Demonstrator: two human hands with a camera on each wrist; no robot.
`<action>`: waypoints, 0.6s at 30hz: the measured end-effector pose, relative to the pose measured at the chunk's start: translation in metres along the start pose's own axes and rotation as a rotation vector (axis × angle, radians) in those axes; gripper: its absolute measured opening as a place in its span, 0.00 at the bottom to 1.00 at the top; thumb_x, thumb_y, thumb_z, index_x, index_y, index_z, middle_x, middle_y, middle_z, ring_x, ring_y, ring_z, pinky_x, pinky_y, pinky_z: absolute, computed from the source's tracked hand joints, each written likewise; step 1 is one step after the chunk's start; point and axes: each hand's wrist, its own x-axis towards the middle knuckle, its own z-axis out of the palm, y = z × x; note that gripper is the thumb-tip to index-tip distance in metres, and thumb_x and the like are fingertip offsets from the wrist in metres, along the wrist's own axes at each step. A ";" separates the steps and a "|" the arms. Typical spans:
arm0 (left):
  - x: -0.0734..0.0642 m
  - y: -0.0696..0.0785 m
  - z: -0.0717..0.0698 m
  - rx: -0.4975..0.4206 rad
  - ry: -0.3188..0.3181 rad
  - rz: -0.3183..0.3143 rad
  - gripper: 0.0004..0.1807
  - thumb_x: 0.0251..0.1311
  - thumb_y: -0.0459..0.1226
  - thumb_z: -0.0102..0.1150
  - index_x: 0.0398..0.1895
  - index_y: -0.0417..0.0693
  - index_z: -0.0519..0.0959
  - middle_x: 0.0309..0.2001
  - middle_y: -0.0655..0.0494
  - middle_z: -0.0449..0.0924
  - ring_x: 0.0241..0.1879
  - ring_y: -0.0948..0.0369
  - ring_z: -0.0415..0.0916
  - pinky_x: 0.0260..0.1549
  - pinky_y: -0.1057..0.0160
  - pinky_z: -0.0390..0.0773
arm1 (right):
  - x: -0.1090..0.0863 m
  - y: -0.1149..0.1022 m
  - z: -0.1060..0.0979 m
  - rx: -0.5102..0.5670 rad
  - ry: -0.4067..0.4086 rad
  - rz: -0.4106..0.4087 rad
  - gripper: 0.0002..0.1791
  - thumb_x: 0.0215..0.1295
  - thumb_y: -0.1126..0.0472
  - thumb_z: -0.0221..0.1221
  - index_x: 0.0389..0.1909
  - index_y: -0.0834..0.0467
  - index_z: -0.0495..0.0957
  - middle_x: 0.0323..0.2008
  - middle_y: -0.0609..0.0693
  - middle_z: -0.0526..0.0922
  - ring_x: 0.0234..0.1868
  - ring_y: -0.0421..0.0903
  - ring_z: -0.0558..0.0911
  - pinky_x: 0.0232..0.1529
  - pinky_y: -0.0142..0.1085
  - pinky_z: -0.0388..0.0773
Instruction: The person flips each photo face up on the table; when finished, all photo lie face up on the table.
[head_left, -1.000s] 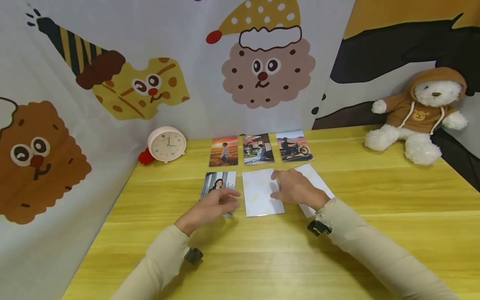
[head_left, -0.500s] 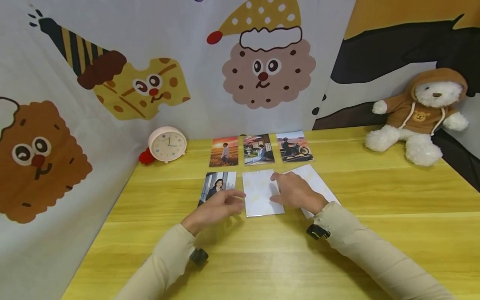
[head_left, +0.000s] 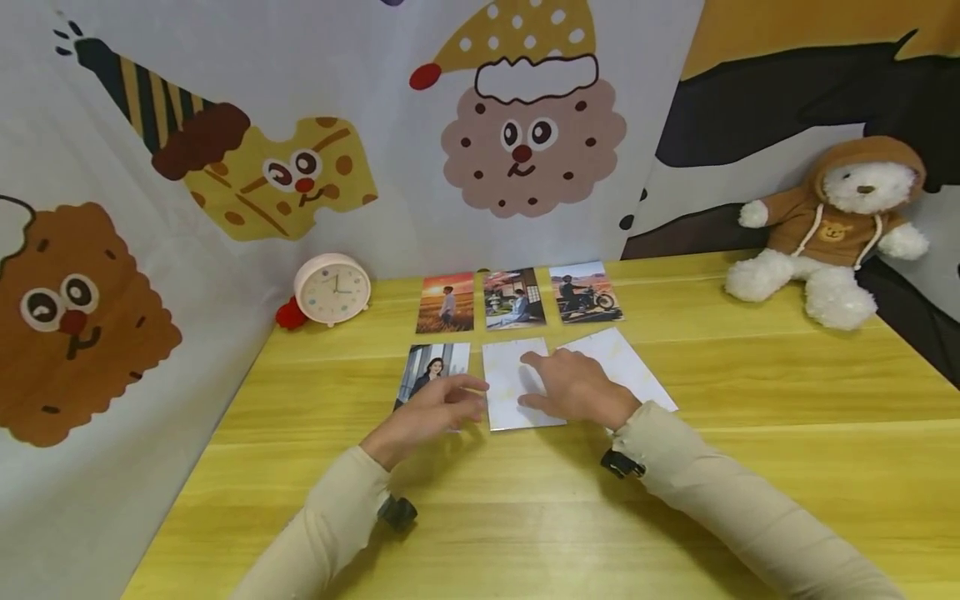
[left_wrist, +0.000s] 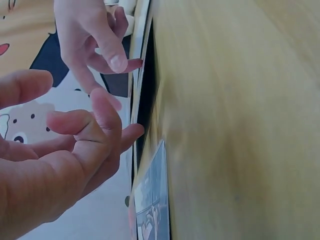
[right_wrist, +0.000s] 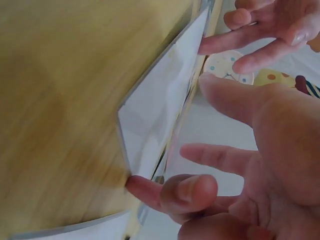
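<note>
My right hand (head_left: 573, 387) reaches over the middle white card (head_left: 508, 387), fingers apart. In the right wrist view, one fingertip of the right hand (right_wrist: 280, 160) is at a corner of this white card (right_wrist: 160, 100). Under and behind the hand lies a second white card (head_left: 633, 371), set at an angle. My left hand (head_left: 431, 408) hovers over a photo card of a person in a dark jacket (head_left: 433, 364), hiding its lower part; its fingertips are near the middle card's left edge. Nothing is held in the left hand (left_wrist: 75, 145), whose fingers are loosely bent.
Behind lie three photo cards in a row: a sunset field (head_left: 446, 302), a garden (head_left: 515, 298) and a motorcycle (head_left: 587, 292). A pink clock (head_left: 333, 289) with a red object (head_left: 290, 314) stands back left; a teddy bear (head_left: 836, 229) sits back right on the yellow table (head_left: 510, 525).
My left hand has moved a little right, toward the middle white card. The right hand has shifted slightly left over that card, and more of the angled white card shows.
</note>
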 end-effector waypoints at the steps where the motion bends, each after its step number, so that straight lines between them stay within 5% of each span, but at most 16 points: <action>1: 0.000 0.000 -0.001 -0.014 0.006 0.002 0.24 0.73 0.42 0.52 0.69 0.44 0.70 0.59 0.42 0.79 0.53 0.53 0.80 0.53 0.54 0.81 | 0.000 -0.002 0.000 -0.005 -0.003 -0.007 0.37 0.66 0.40 0.62 0.72 0.51 0.67 0.36 0.57 0.85 0.35 0.49 0.80 0.34 0.45 0.80; 7: 0.000 0.001 -0.003 -0.072 0.069 0.023 0.24 0.73 0.41 0.51 0.68 0.44 0.70 0.60 0.41 0.78 0.54 0.51 0.79 0.51 0.53 0.80 | -0.002 -0.014 -0.004 -0.021 -0.049 -0.021 0.38 0.71 0.34 0.52 0.78 0.43 0.59 0.14 0.48 0.68 0.17 0.44 0.66 0.18 0.37 0.67; 12: 0.005 0.004 -0.003 -0.136 0.105 0.018 0.26 0.73 0.42 0.50 0.71 0.46 0.66 0.65 0.46 0.77 0.59 0.47 0.76 0.54 0.50 0.76 | -0.001 -0.018 -0.004 -0.007 -0.085 0.001 0.39 0.72 0.33 0.49 0.79 0.37 0.51 0.14 0.46 0.62 0.16 0.42 0.59 0.17 0.36 0.63; 18: 0.016 0.004 0.000 -0.262 0.136 0.049 0.25 0.75 0.37 0.44 0.73 0.40 0.65 0.62 0.42 0.76 0.53 0.51 0.78 0.47 0.59 0.76 | -0.002 -0.016 -0.005 0.021 -0.084 0.024 0.39 0.72 0.32 0.47 0.80 0.33 0.48 0.18 0.51 0.71 0.16 0.44 0.64 0.19 0.38 0.66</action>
